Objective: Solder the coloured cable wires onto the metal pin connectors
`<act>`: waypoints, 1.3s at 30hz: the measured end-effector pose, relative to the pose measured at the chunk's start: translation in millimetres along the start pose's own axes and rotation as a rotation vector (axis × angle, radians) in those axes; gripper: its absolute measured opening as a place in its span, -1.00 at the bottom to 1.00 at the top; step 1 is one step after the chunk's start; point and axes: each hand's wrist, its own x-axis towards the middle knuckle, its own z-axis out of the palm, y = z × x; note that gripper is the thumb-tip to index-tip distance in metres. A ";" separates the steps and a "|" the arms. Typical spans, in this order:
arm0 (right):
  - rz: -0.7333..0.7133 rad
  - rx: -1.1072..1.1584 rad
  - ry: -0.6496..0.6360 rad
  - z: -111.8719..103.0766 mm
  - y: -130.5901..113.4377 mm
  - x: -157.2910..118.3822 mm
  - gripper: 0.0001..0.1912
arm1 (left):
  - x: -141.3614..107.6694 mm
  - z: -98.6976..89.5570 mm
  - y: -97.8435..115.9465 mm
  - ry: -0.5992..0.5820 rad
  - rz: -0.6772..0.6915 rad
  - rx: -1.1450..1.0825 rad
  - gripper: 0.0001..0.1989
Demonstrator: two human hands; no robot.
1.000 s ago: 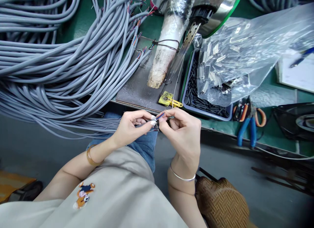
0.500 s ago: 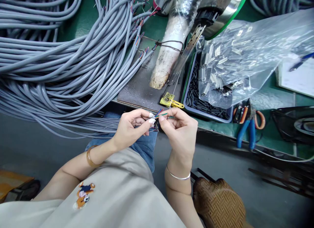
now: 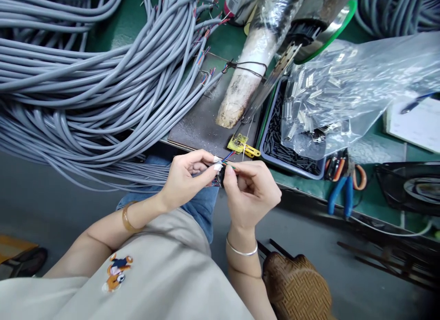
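Just off the bench's front edge, my left hand [image 3: 188,179] pinches the end of a grey cable between thumb and fingers, which hide most of it. Thin coloured wires [image 3: 229,156], blue and red among them, fan out from that end. My right hand [image 3: 248,184] meets it from the other side, thumb and forefinger closed on a green wire [image 3: 231,167]. More grey cables [image 3: 144,172] run over my lap, their ends below my hands. Behind my fingers lies a yellow clip-like tool [image 3: 250,149] on the bench edge.
A large heap of grey cables [image 3: 113,95] covers the left of the bench. A wrapped white stick [image 3: 240,88] rests over a dark board [image 3: 197,123]. Right of it stand a bin of black tubes [image 3: 275,146], a bag of metal parts [image 3: 319,100] and blue-handled pliers [image 3: 339,191].
The view has shifted slightly. My right hand has turned at the wrist, its fingers curling in more around the green wire. My left hand keeps its pinch.
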 end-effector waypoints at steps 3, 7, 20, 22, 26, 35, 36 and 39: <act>-0.021 -0.041 -0.023 -1.5 0.1 -0.1 -0.95 | 1.1 -1.5 -5.5 0.009 0.086 0.109 -0.87; 0.041 -0.046 -0.049 -4.8 -0.3 0.8 -0.94 | 1.7 -3.4 -13.6 0.012 0.296 0.306 -0.90; 0.116 -0.033 -0.047 -12.3 -0.1 -1.6 -0.96 | 3.1 -4.6 -16.4 -0.024 0.763 0.575 -0.91; 0.124 -0.031 -0.050 -13.1 -0.5 -0.5 -0.94 | 3.3 -4.1 -17.2 -0.020 0.810 0.604 -0.90; 0.203 0.044 -0.050 -12.8 0.5 0.8 -0.90 | 3.0 -3.0 -18.1 -0.005 0.832 0.609 -0.91; 0.369 0.203 -0.047 -12.3 7.5 0.1 -0.87 | 2.7 -4.7 -18.9 -0.036 0.767 0.565 -0.89; 0.375 0.218 -0.046 -12.8 7.7 0.5 -0.87 | 2.8 -5.1 -18.5 -0.048 0.765 0.558 -0.89; 0.391 0.267 -0.050 -14.2 9.0 2.0 -0.88 | 3.0 -6.3 -16.6 -0.089 0.751 0.532 -0.87</act>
